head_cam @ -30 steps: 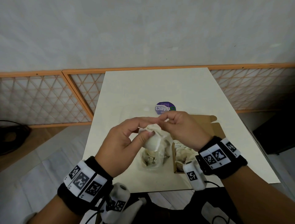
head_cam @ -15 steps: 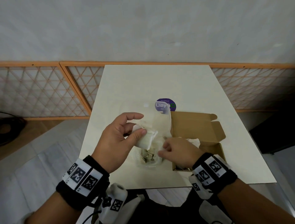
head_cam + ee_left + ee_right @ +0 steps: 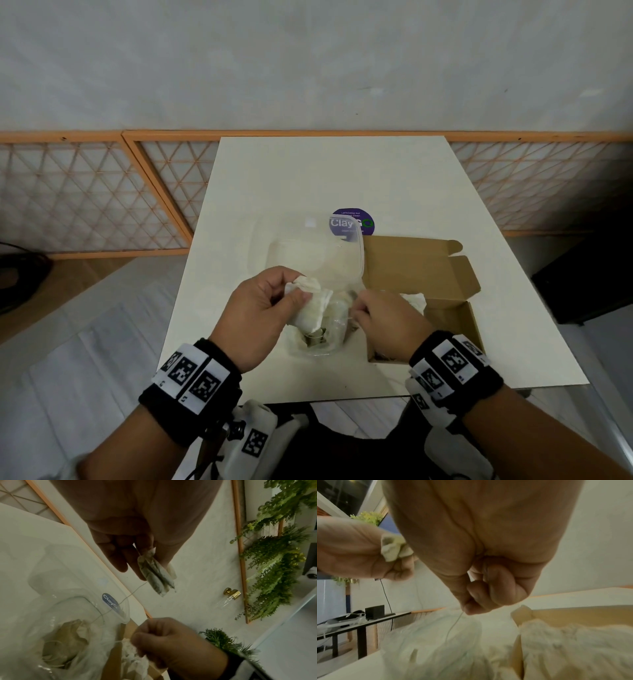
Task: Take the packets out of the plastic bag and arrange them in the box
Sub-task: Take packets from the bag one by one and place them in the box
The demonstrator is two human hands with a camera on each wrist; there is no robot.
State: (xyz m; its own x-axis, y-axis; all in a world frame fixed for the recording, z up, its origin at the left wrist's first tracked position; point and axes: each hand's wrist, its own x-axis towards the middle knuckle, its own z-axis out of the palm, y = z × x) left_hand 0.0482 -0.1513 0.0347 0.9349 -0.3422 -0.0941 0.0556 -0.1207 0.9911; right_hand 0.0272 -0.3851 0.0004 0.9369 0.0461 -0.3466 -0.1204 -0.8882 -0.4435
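Observation:
My left hand (image 3: 274,301) pinches a couple of pale tea-bag packets (image 3: 310,305) by their tops above the clear plastic bag (image 3: 315,260); in the left wrist view the packets (image 3: 157,573) hang from the fingers. More packets (image 3: 68,642) lie in the bag's bottom. My right hand (image 3: 380,311) is curled, pinching a thin string (image 3: 453,626) that runs down into the bag (image 3: 428,642). The open cardboard box (image 3: 455,318) sits just right of the bag, with white packets (image 3: 414,299) inside it, also seen as packets (image 3: 573,649) in the right wrist view.
A purple round sticker (image 3: 352,221) lies on the cream table (image 3: 342,171) behind the bag. The box's lid flap (image 3: 414,263) lies open towards the back. An orange lattice railing (image 3: 85,192) runs behind the table. The table's near edge is just under my wrists.
My right hand left the packets at the bag's top, dropped down to the right beside the box and took hold of a string. The left hand kept the packets and stayed roughly in place.

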